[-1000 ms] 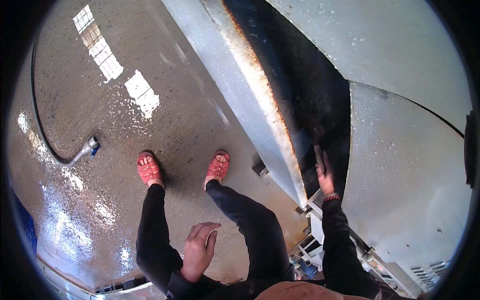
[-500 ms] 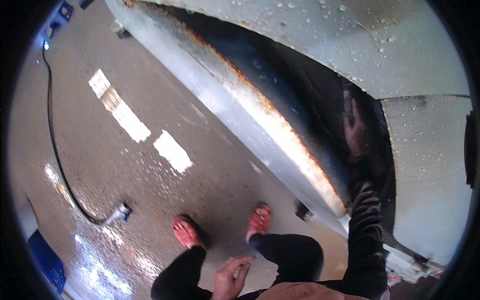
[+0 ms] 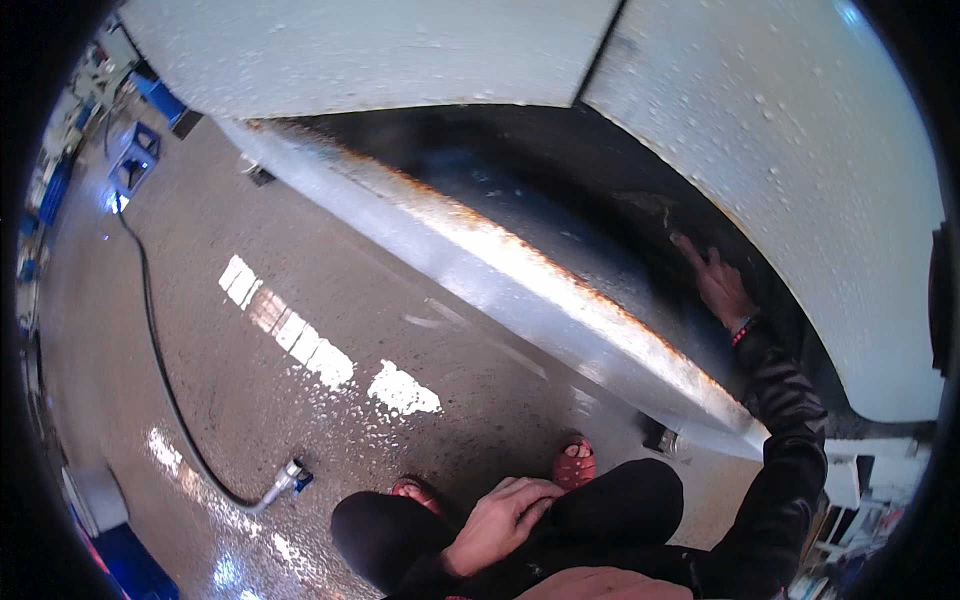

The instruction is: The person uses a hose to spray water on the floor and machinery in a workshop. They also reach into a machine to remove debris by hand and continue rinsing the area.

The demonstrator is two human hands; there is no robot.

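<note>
My right hand (image 3: 718,285) reaches up into the dark hollow of a wet white vehicle body (image 3: 760,150), fingers spread and touching the dark inner surface. A rusty-edged sill (image 3: 520,270) runs diagonally below it. Resting on my knee in black trousers is my left hand (image 3: 500,520), fingers loosely curled and holding nothing. My feet in red sandals (image 3: 574,465) stand on the wet concrete floor (image 3: 250,400).
A black hose (image 3: 150,330) curves across the floor and ends in a metal nozzle (image 3: 285,480) at lower left. Blue crates (image 3: 135,160) stand at the far upper left. White racks or boxes (image 3: 850,520) sit at lower right.
The view has tilted upward, showing more of the vehicle body. My right hand has risen higher into the dark hollow. My left hand stays on my knee.
</note>
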